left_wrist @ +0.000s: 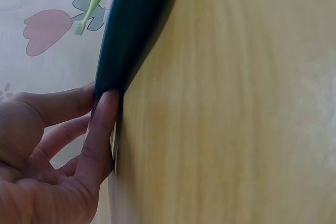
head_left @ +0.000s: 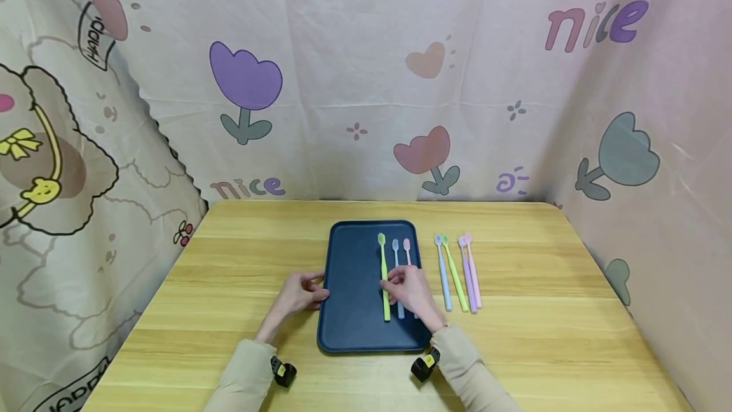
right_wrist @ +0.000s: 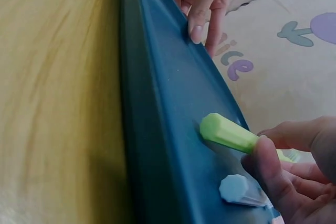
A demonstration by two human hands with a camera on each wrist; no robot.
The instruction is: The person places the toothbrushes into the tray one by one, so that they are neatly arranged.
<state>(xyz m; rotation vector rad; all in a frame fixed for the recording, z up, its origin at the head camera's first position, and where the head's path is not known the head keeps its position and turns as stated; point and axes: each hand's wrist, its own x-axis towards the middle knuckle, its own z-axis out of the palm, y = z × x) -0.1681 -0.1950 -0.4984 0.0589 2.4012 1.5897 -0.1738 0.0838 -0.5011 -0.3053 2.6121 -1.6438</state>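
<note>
Here, the green toothbrush (right_wrist: 228, 133) lies pinched between right-hand fingers (right_wrist: 296, 135).

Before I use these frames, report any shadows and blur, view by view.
Head: soft shading falls on the curtain towards the right; left wrist: grain on the tabletop looks soft; right wrist: a shadow darkens the tabletop beside the tray.

A pale wood-grain bench (head_left: 246, 243) with rounded far corners carries a dark blue rectangular tray (head_left: 352, 259) near its middle, long sides running front to back. Just right of the tray, four toothbrushes lie on the wood, heads toward the far edge: a blue one (head_left: 443, 277), a green one (head_left: 455, 276), a purple one (head_left: 467, 278) and, farthest right, a pink one (head_left: 474, 274).
</note>
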